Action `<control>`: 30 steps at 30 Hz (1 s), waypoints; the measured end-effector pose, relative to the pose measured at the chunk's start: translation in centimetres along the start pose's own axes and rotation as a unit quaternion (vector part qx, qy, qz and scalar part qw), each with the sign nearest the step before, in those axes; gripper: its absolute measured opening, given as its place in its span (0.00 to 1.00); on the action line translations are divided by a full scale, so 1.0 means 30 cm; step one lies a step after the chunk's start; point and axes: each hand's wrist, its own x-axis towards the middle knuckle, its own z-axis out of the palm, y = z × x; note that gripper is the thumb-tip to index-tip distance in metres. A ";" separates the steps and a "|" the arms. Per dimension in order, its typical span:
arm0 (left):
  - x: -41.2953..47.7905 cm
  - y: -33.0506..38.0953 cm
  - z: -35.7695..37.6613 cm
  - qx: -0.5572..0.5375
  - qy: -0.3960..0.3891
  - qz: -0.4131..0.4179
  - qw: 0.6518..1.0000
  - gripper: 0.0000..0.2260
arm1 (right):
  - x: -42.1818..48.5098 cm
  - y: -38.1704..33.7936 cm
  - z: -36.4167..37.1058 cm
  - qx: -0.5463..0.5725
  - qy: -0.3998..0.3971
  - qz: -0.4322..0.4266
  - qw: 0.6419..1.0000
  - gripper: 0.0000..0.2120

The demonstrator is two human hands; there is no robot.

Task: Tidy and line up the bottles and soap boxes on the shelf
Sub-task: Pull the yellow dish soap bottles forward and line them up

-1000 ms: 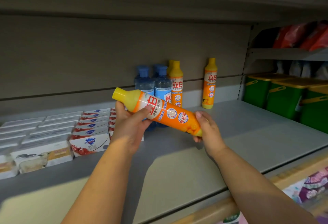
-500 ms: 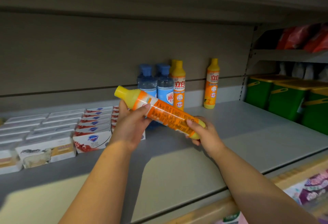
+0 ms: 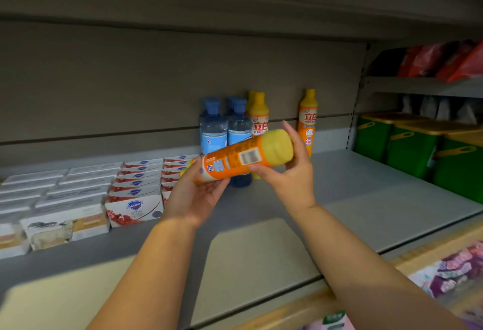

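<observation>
I have the orange bottle (image 3: 235,158) in the air above the shelf (image 3: 352,199), lying nearly level in front of the standing bottles, its wide yellow end turned toward me and to the right. My left hand (image 3: 198,194) cups the narrower end from below, with the thumb curled onto the label. My right hand (image 3: 292,175) clamps the wide end, thumb on the label near the barcode and fingers wrapped behind.

It looks like stiff moulded plastic in a glossy printed sleeve, so I expect it to be slick and, if full, fairly weighty. I'd grip the round body, not the cap. Being a cylinder, it would roll if laid down, so it should stand on its flat base.

At the back stand 2 blue bottles (image 3: 214,131), clear and ribbed, and 2 matching orange ones (image 3: 258,120), the second (image 3: 308,120) apart to the right. The soap boxes (image 3: 136,207) to the left are flat-sided cardboard, packed in rows.
</observation>
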 end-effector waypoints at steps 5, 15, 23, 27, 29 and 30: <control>-0.017 -0.004 0.005 -0.098 -0.044 -0.004 0.994 0.18 | 0.012 -0.107 0.128 -0.032 -0.102 -0.105 0.989 0.34; -0.050 0.088 -0.007 -0.086 -0.085 0.161 0.979 0.22 | -0.011 0.009 0.120 0.212 0.047 0.252 0.943 0.30; -0.035 0.032 0.018 0.185 -0.104 0.239 0.947 0.19 | -0.049 0.155 0.054 0.278 0.053 0.634 0.720 0.25; -0.073 0.021 0.058 0.245 -0.139 0.260 0.924 0.25 | -0.054 0.147 0.008 0.302 -0.093 0.716 0.623 0.32; -0.099 0.014 0.080 0.274 -0.182 0.259 0.908 0.32 | -0.060 0.147 0.018 0.297 -0.137 0.715 0.618 0.34; -0.111 0.008 0.090 0.291 -0.196 0.268 0.897 0.32 | -0.067 0.150 0.029 0.292 -0.147 0.713 0.620 0.34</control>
